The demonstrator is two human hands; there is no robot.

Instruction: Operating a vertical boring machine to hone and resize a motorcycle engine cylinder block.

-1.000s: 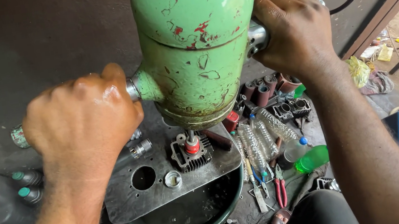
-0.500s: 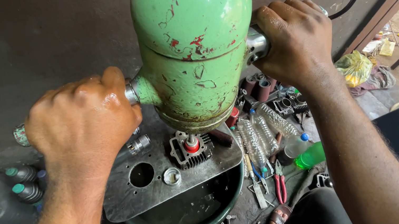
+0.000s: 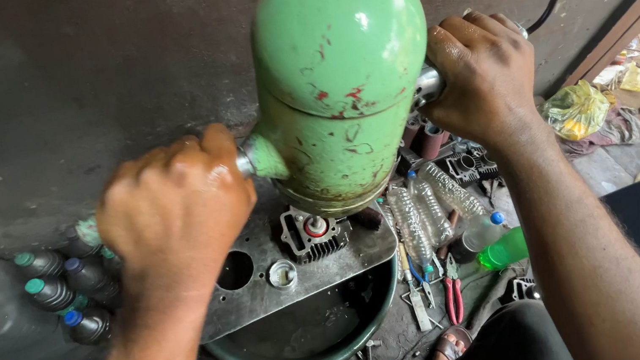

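press (image 3: pixel 342 74): big, round, green metal, paint chipped with red spots, stands up tall, between both fists | bar (image 3: pixel 429 84): shiny metal, runs side to side through press | left hand (image 3: pixel 175 211): fingers curled tight on bar | right hand (image 3: pixel 483 73): same | plate (image 3: pixel 268 287): flat grey, holes, below fingers, over green bowl (image 3: pixel 312 348)

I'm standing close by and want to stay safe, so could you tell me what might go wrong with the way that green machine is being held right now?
The green machine hangs from two short side handles alone, gripped by the left hand and right hand; a slip could drop it onto the finned metal part and plate below. The plate rests across a basin and might tip. Bottles and pliers crowd the floor nearby.
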